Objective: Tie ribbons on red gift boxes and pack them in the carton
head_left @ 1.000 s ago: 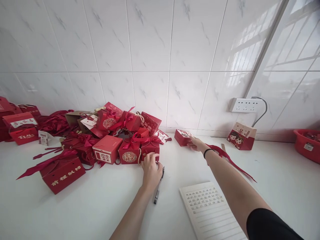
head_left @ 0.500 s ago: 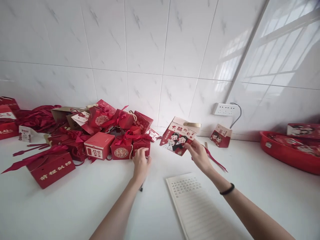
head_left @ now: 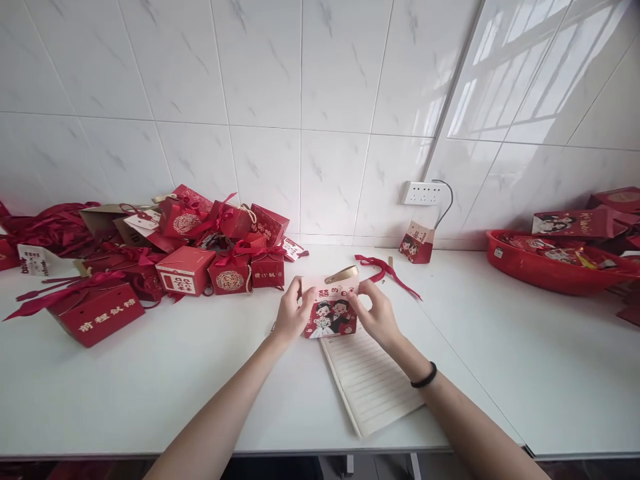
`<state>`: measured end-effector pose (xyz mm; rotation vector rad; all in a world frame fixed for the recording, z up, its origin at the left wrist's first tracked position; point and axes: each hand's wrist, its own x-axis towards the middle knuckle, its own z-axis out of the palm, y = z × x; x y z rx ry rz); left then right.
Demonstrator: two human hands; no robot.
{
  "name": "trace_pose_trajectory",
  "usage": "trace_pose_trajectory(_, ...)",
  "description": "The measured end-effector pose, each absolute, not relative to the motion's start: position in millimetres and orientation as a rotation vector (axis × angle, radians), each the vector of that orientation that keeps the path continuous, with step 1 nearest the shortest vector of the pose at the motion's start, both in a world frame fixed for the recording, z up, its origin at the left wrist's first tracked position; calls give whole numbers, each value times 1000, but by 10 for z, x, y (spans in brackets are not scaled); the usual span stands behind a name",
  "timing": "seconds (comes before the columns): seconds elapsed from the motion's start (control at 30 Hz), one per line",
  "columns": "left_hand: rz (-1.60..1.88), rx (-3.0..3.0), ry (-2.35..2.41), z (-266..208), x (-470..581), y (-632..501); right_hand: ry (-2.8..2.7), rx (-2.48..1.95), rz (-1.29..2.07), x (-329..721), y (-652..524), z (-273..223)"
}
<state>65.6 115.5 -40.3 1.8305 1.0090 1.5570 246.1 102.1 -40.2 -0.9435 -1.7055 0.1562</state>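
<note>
A small red and cream gift box point(head_left: 330, 319) with a cartoon bride and groom and a gold handle strap is held upright between my two hands. My left hand point(head_left: 294, 312) grips its left edge, thumb on the front. At the upper right side, my right hand point(head_left: 377, 312) pinches it between thumb and fingers; a black band circles that wrist. Under and in front of the box lies an open lined notebook point(head_left: 373, 383), its upper part hidden. Just beyond my right hand lies a dark red ribbon point(head_left: 385, 268).
Several red gift boxes point(head_left: 230, 275) with ribbons are heaped at the left along the tiled wall. One more box point(head_left: 417, 241) stands by the white power strip point(head_left: 423, 193). A red basin point(head_left: 545, 277) of packets sits at the right. The table's front edge point(head_left: 280, 455) shows below.
My right hand has brought the box down and left, over the notebook. My left hand has left the box pile and taken the box's left edge. The view has shifted.
</note>
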Motion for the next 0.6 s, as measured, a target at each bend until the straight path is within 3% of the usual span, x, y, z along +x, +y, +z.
trace_pose_trajectory(0.27,1341,2103,875,-259,669,1024,-1403,-727,606,2400,953,-64)
trace_pose_trajectory(0.6,1361,2059,752,81,1028,1115,-1389,-789,427,2471,997,-143)
